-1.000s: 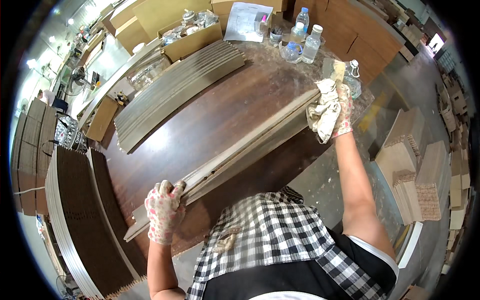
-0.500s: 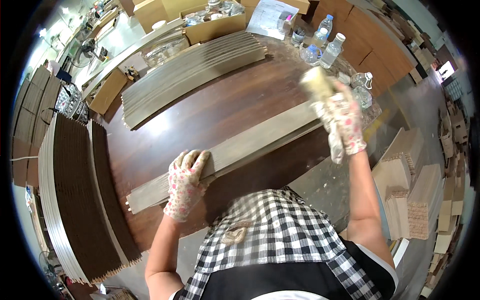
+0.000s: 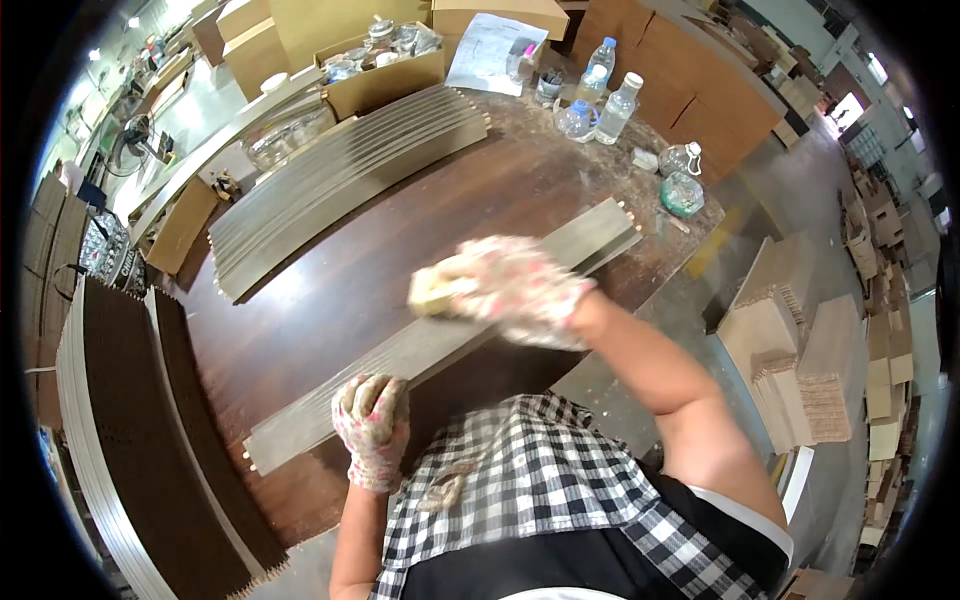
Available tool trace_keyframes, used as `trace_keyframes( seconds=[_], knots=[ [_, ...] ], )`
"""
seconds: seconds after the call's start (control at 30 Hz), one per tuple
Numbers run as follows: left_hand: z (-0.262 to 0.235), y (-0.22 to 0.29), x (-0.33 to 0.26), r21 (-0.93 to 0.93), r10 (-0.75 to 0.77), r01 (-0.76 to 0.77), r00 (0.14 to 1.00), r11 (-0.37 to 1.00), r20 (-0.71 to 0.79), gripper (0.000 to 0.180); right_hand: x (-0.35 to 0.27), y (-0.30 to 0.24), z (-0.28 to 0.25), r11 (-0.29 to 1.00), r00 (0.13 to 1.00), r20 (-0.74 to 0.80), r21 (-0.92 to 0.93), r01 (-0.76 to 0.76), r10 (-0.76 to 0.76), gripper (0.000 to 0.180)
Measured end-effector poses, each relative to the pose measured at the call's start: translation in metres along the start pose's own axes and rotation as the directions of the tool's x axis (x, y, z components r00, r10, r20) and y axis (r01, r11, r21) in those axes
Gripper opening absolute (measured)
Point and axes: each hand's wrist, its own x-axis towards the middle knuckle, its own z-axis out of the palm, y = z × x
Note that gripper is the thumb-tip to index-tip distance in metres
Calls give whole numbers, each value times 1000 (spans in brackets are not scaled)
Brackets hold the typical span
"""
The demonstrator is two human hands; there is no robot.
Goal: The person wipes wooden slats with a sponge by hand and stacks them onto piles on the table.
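A long grey slat (image 3: 310,420) lies slantwise across the brown table before me, with small pegs showing at its ends. My left hand (image 3: 371,425), in a floral glove, has its fingers curled over the slat's near edge toward the left end. Above the slat's middle, my right hand (image 3: 515,290) in a similar glove grips a yellowish pad (image 3: 433,292). That hand is blurred by motion. Whether the pad touches the slat I cannot tell.
A row of grey slats (image 3: 350,180) lies on the far side of the table (image 3: 290,330). Dark stacked slats (image 3: 140,430) stand at the left. Plastic bottles (image 3: 620,105) occupy the far right corner, near a paper sheet (image 3: 495,55). More stacked pieces (image 3: 770,320) stand at the right.
My right hand has swept left with the pad, from the slat's right end to its middle. My left hand stays near the left part, and the whole view has shifted slightly.
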Motion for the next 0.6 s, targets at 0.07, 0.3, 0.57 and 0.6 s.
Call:
trace_keyframes(
  seconds=[0.07, 0.3, 0.57, 0.6],
  knots=[
    [-6, -3, -6, 52, -10, 12, 1000, 999, -28, 22, -20, 24, -29, 737, 734, 344, 152, -659, 585, 47],
    [-4, -11, -11, 78, -19, 24, 998, 997, -58, 21, -123, 129, -84, 414, 440, 49, -444, -795, 897, 37],
    [-4, -22, -24, -86, 70, -81, 990, 993, -122, 24, 18, 9, -12, 738, 847, 185, 422, -526, 498, 39],
    [-4, -19, -26, -80, 43, -54, 991, 995, -128, 20, 45, -5, -3, 728, 876, 203, 492, -477, 437, 40]
  ],
)
